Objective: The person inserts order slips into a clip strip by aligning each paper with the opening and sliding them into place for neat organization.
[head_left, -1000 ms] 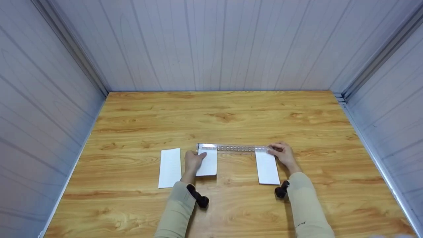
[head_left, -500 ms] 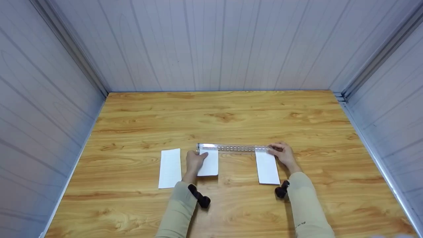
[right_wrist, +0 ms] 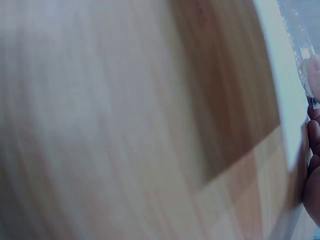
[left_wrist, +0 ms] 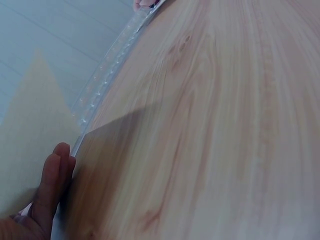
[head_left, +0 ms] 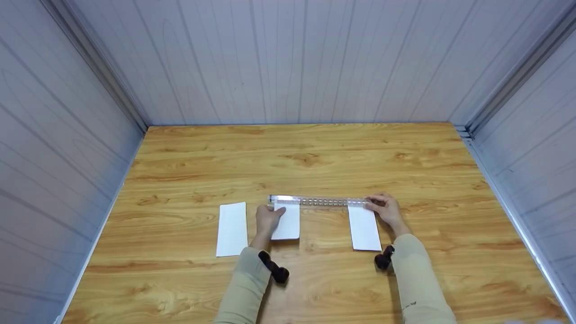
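A clear ruler [head_left: 324, 201] spans sideways across the far ends of two white paper slips. My left hand [head_left: 268, 219] pinches the left of these, a paper slip [head_left: 289, 225], by its left edge, thumb on top. In the left wrist view, the fingers [left_wrist: 52, 182] lie under that paper [left_wrist: 32, 135] beside the ruler [left_wrist: 107, 70]. At the ruler's right end, my right hand [head_left: 388, 212] grips it between thumb and fingers, above the right paper slip [head_left: 363, 229]. Only part of the right hand [right_wrist: 313, 140] shows at the edge of the right wrist view.
A third white paper slip [head_left: 232, 229] lies left of my left hand on the wooden table [head_left: 306, 283]. White panelled walls [head_left: 288, 63] enclose the table at the back and both sides. Each wrist carries a small black camera [head_left: 274, 268].
My left hand has slid slightly to the right with its paper slip, along beneath the ruler. The right hand, ruler and other slips look unmoved.
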`<action>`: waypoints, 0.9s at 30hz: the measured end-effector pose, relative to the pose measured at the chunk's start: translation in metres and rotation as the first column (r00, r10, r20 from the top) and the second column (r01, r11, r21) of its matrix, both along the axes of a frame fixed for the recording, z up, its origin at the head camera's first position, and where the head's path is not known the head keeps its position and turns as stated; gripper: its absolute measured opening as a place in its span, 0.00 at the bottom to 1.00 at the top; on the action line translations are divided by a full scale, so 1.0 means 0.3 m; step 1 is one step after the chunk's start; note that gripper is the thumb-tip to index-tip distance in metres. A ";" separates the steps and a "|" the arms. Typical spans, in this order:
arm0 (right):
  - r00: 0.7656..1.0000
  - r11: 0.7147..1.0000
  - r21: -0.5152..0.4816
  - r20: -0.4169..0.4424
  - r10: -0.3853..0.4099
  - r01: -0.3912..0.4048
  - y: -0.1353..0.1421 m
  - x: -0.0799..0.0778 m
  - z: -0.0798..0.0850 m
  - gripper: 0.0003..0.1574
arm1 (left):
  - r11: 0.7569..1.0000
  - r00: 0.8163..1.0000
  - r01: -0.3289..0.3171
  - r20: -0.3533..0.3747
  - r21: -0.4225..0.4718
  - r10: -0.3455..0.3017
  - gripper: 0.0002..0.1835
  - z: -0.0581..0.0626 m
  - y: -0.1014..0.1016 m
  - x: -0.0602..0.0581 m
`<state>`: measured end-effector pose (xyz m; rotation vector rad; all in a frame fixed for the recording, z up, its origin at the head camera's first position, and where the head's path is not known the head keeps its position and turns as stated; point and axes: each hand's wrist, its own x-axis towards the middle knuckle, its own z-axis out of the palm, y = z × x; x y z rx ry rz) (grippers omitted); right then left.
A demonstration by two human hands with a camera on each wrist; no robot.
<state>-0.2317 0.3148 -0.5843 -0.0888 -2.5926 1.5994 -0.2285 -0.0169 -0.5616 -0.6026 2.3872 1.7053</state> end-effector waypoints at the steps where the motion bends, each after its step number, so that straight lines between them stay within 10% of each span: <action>1: 1.000 1.000 0.000 -0.002 0.001 -0.001 0.000 0.000 0.000 0.16 | 1.000 1.000 0.000 -0.001 0.000 0.000 0.12 0.000 0.001 -0.001; 27: 1.000 0.999 0.024 -0.011 0.026 -0.026 0.009 -0.006 -0.003 0.14 | 1.000 0.999 0.018 -0.045 0.009 -0.017 0.24 -0.007 0.036 0.000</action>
